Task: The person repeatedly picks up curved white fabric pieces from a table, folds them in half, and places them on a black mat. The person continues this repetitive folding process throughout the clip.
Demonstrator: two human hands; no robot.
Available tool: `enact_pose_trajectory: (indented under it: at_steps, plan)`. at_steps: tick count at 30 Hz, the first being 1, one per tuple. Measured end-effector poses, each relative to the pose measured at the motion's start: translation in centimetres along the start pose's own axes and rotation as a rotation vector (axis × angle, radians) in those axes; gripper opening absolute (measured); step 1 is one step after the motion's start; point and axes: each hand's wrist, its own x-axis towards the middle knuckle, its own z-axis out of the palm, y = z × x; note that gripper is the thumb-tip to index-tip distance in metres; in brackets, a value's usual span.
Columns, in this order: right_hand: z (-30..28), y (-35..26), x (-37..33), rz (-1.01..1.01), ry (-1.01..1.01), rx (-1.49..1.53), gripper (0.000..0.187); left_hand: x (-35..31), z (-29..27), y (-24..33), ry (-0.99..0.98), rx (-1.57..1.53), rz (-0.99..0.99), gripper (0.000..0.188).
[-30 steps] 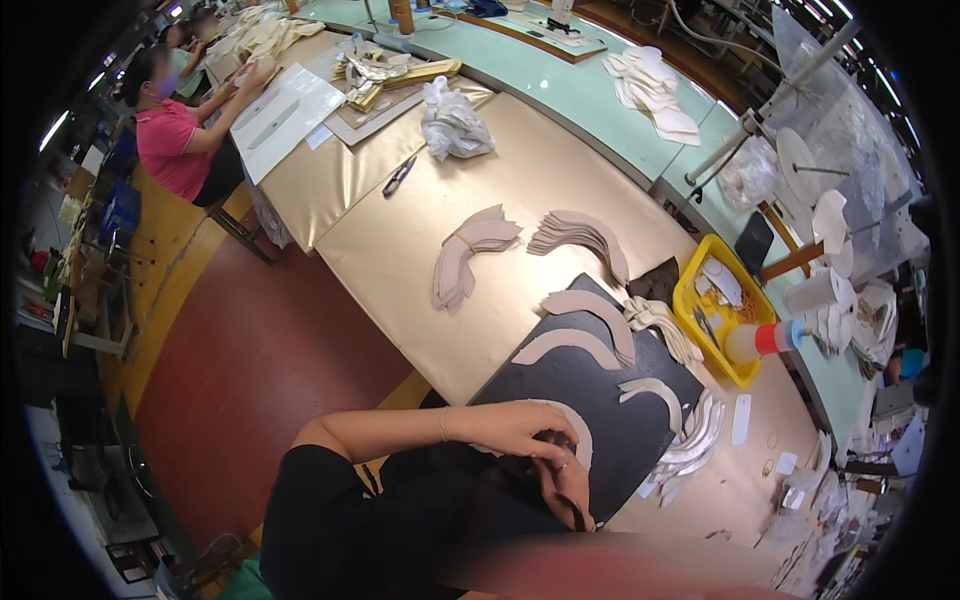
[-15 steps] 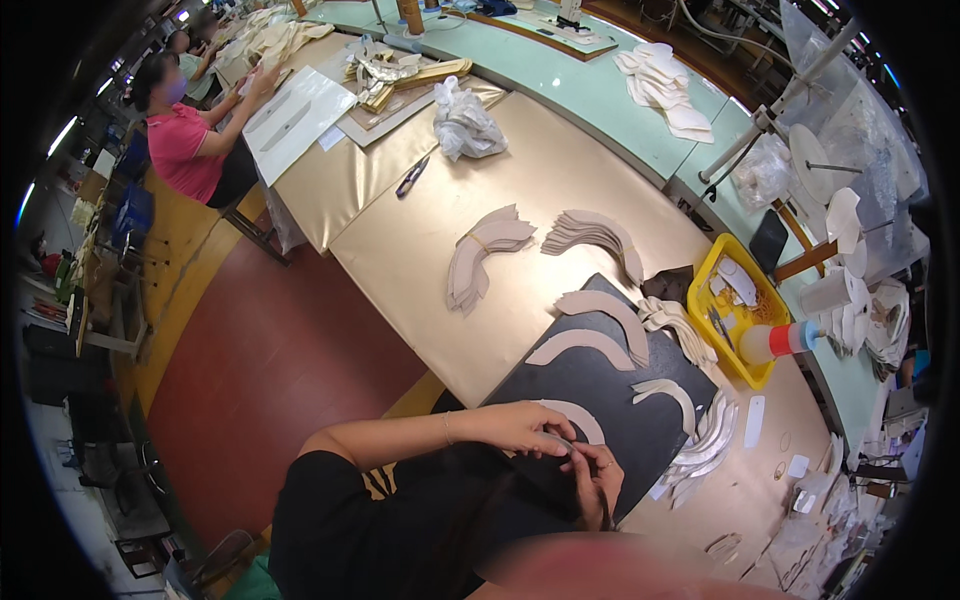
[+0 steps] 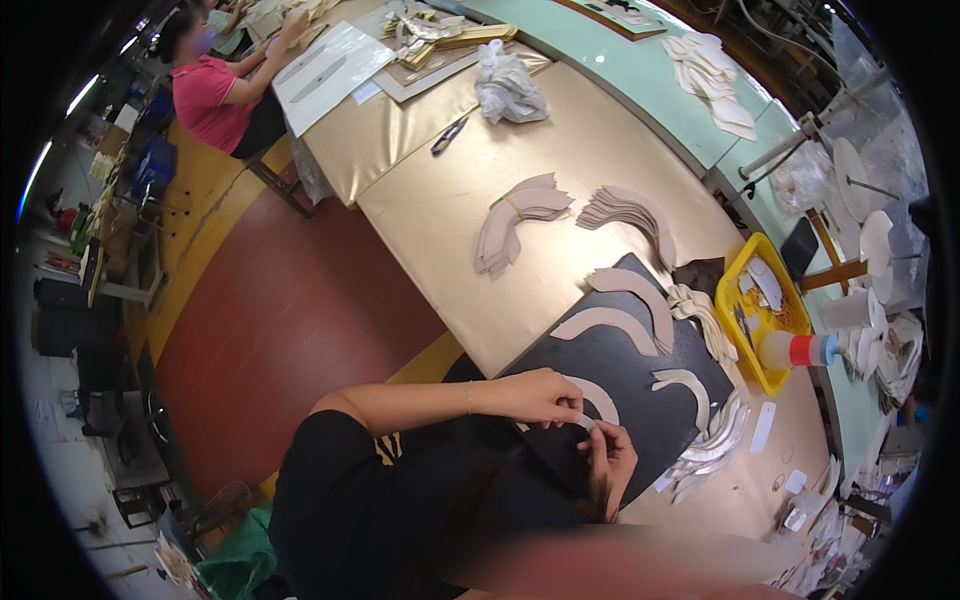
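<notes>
My left hand [image 3: 545, 396] and my right hand [image 3: 612, 456] meet over the near edge of a black board [image 3: 668, 446]. Between their fingertips both pinch a pale curved strip [image 3: 585, 424]; the fingers cover most of it. Just beyond my left hand, a curved beige piece [image 3: 600, 400] lies on the board. Farther up the board are a beige arc piece [image 3: 607, 322] and another arched piece [image 3: 645, 297]. A cream curved strip [image 3: 690, 384] rests toward the board's right side.
Two bundles of curved pieces [image 3: 515, 225] [image 3: 640, 215] lie beyond the board. Silvery strips [image 3: 718, 440] and cream strips [image 3: 703, 312] sit at its right. A yellow basket [image 3: 757, 372] holds a bottle [image 3: 797, 349]. Farther off are a cutter [image 3: 449, 136], crumpled plastic [image 3: 508, 84] and a seated person [image 3: 213, 103].
The view has shifted, so the table's contents appear farther right and higher. My hands stay together, and the strip shows more clearly between my fingers.
</notes>
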Motion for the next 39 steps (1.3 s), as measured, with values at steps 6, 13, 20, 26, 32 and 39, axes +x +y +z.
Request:
enact_pose_trajectory:
  at_steps: [6,13,20,26,32,39]
  plan:
    - [0.3,-1.2,-0.7,-0.062,-0.040,-0.038,0.011,-0.3,-0.3,0.6,0.059,0.124,0.039,0.026]
    - [-0.2,-1.7,-1.5,0.115,0.029,-0.018,0.010,-0.3,-0.1,0.6,0.028,-0.043,-0.224,0.019]
    - [-0.3,-2.2,-1.6,0.140,0.103,0.062,0.014,0.2,0.0,1.0,0.057,-0.028,-0.255,0.020]
    - [-0.1,-3.2,0.2,0.172,0.207,-0.057,0.021,1.1,-0.7,1.0,0.198,-0.041,-0.261,0.022]
    - [-0.4,-3.8,2.4,0.197,0.231,-0.203,0.024,3.3,-0.8,1.0,0.290,0.159,-0.194,0.030]
    - [-0.3,-3.7,2.4,0.165,0.231,-0.280,0.023,3.9,-0.7,1.0,0.297,0.251,-0.187,0.032]
